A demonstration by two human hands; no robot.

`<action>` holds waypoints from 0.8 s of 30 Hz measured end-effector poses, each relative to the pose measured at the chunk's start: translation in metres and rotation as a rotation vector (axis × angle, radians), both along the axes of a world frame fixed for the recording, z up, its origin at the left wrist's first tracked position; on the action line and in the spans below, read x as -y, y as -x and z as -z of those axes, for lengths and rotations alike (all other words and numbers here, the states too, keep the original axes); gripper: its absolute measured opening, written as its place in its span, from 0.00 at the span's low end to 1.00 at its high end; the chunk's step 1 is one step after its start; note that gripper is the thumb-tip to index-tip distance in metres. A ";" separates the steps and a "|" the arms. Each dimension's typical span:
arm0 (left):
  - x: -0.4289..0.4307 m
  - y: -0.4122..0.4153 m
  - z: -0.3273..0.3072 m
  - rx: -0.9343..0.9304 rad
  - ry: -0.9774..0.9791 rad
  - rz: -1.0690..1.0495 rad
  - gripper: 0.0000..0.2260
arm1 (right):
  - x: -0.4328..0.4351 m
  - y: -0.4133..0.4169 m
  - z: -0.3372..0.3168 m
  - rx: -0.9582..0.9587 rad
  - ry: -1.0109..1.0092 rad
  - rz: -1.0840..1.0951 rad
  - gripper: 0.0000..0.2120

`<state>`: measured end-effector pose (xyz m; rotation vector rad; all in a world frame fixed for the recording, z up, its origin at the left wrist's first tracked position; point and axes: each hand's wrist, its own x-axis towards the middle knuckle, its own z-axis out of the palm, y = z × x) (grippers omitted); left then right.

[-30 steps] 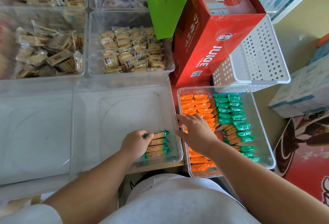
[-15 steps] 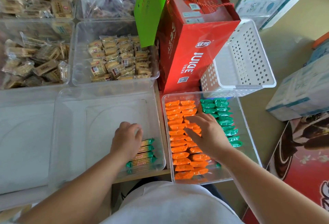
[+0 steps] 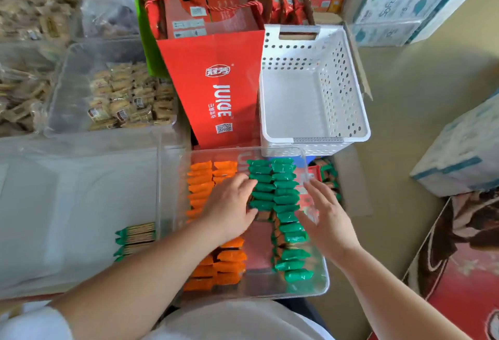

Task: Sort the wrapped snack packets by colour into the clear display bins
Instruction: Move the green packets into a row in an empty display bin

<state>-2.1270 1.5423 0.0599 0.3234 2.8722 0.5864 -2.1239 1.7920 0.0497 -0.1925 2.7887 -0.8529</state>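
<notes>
**Green run: hands bracket the column in the mixed bin**

Far left: large clear bin (image 3: pixel 81 204), mostly bare floor. A short stack of green packets (image 3: pixel 135 239) lies against its right wall at the near end. This reads as the destination for green.

Centre: second clear bin (image 3: pixel 310 292), just beside the first, holds both colours. Orange packets (image 3: pixel 201 183) run in two columns down its left half. A green column (image 3: pixel 283 199), also two wide, runs down its right half.

Left hand (image 3: pixel 229 210) lies over the orange columns, palm down. Its fingers (image 3: pixel 240 181) are extended, tips touching the left edge of the green column, thumb by a packet lower down. Nothing is pinched or enclosed.

Right hand (image 3: pixel 324 221) hovers at the right side of the green column near the bin wall, fingers (image 3: pixel 316 191) spread and straight, holding nothing.

Judgement: the step in hand is picking up the next batch of green, with the grasp not yet made. Only a small share of green has reached the left bin, and orange looks untouched.

Next move calls for squeezing a run of packets between the two palms, lifting it as one block and keeping it level. It must clear the shared walls and go down next to the existing stack. Risk: slick wrappers slip or fan out if the pressure is uneven.
</notes>
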 end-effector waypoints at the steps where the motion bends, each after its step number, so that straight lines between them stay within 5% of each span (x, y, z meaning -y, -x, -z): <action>1: -0.009 0.004 0.005 0.025 0.070 0.029 0.34 | -0.004 -0.001 0.003 0.009 0.006 -0.032 0.35; 10: -0.049 0.014 0.019 0.140 0.505 0.043 0.46 | -0.011 -0.003 0.021 0.062 0.174 -0.094 0.38; 24: -0.056 0.021 0.013 0.163 0.447 -0.001 0.41 | -0.010 -0.004 0.023 0.037 0.163 -0.101 0.34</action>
